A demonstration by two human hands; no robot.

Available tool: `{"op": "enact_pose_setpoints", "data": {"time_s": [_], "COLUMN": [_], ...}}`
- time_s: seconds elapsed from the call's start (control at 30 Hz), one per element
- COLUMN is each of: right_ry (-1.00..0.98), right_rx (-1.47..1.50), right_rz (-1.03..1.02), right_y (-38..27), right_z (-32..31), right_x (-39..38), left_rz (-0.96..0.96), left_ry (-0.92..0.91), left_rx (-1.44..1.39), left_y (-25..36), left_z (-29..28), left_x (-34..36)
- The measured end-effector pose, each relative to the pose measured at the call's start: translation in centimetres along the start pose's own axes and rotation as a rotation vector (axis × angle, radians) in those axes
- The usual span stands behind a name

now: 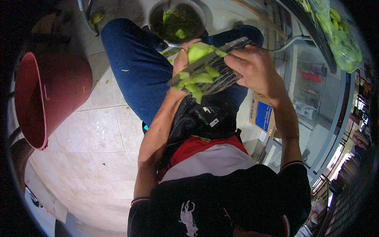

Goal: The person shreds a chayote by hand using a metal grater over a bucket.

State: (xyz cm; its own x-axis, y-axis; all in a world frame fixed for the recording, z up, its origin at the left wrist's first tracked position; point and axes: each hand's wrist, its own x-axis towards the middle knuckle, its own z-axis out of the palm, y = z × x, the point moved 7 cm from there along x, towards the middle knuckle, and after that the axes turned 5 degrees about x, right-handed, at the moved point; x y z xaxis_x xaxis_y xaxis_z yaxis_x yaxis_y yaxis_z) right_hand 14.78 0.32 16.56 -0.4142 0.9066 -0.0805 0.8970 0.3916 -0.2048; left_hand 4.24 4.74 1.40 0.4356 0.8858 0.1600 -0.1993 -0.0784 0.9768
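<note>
My left hand [181, 65] is closed round a pale green, partly pared fruit or vegetable [198, 52] above my lap; its exact kind is unclear. A broad, dark cleaver [225, 76] is in my right hand [251, 66], its fingers wrapped round the far right end. The blade lies slantwise across the near side of the green piece, touching or almost touching it. Several bright green parings [197, 80] cling to or lie on the blade, and one hangs below its lower edge. Motion blurs the blade and pieces, and the handle is hidden by my fingers.
Beyond my knees stands a metal basin [205, 23] holding dark liquid and green pieces [180, 34]. A red bucket [67, 85] is at the left. On the right are a cardboard box [262, 115], a glass-sided cabinet [310, 106] and a plastic bag of green produce [341, 39]. Scraps dot the tiles.
</note>
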Motion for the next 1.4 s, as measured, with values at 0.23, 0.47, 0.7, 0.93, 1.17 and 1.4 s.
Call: {"op": "enact_pose_setpoints", "data": {"time_s": [0.23, 0.47, 0.7, 0.93, 1.17, 1.4], "right_ry": [0.017, 0.363, 0.300, 0.313, 0.187, 0.113], "right_rx": [-0.024, 0.115, 0.088, 0.225, 0.396, 0.157], "right_rz": [0.008, 0.311, 0.131, 0.491, 0.515, 0.125], "right_y": [1.9, 10.1, 4.2, 5.7, 3.4, -3.1], "right_z": [1.2, 0.8, -0.6, -0.8, 1.1, 3.4], "right_x": [-0.5, -5.7, -2.7, -2.4, -2.0, -1.6], "left_rz": [0.057, -0.097, -0.030, -0.331, -0.594, -0.720], "left_ry": [-0.007, -0.010, 0.009, 0.061, 0.134, 0.193], "left_rx": [0.033, 0.070, 0.086, -0.537, -1.140, -1.181], "left_y": [1.5, 1.3, 1.0, -1.3, -2.2, -3.5], "left_z": [0.2, 0.8, 0.3, -0.5, -0.6, -0.7], "left_x": [-0.2, 0.0, 0.0, -0.1, -0.1, -0.4]}}
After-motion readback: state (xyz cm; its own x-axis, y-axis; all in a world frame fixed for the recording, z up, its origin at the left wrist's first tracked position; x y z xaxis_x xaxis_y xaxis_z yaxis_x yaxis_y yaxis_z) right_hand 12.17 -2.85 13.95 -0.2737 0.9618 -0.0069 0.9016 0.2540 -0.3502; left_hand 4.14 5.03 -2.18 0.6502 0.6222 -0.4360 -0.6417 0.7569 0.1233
